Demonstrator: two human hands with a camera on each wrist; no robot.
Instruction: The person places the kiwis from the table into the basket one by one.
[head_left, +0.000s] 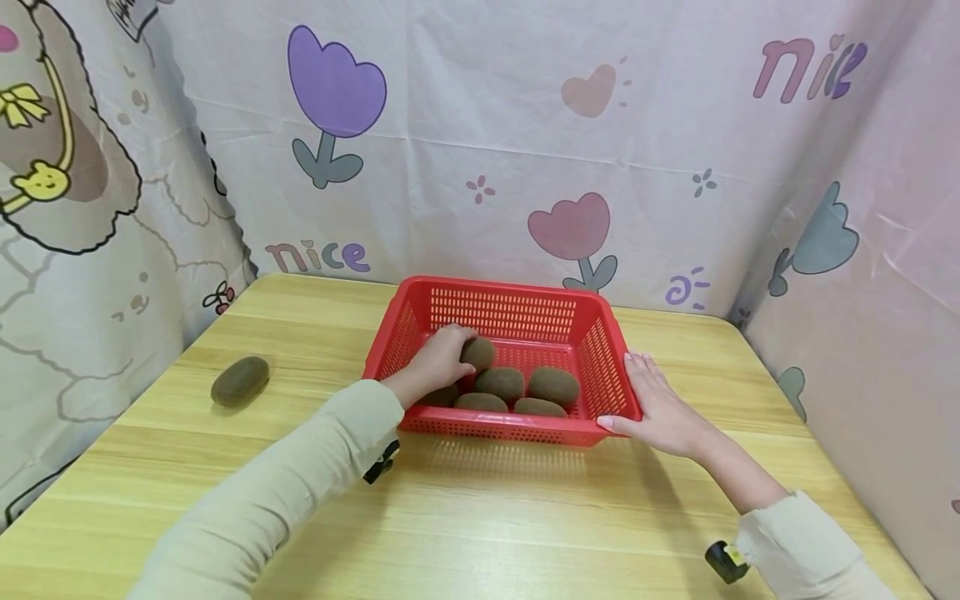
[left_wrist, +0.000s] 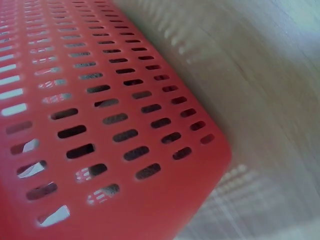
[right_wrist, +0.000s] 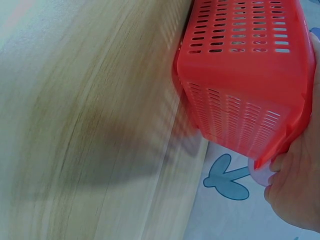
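Observation:
A red plastic basket with slotted walls stands on the table, several brown kiwis lying inside it. My left hand reaches over the basket's left side and grips a kiwi, fingers over its top and thumb at its near side. The right hand rests on the basket's right rim near the front corner, fingers along the outside and thumb at the front edge. In the left wrist view the basket wall hides that hand. The right wrist view shows part of the right hand against the basket.
One more kiwi lies on the wooden table, left of the basket. Behind the table and at both sides hangs a pale printed curtain. Small black devices sit at the wrists.

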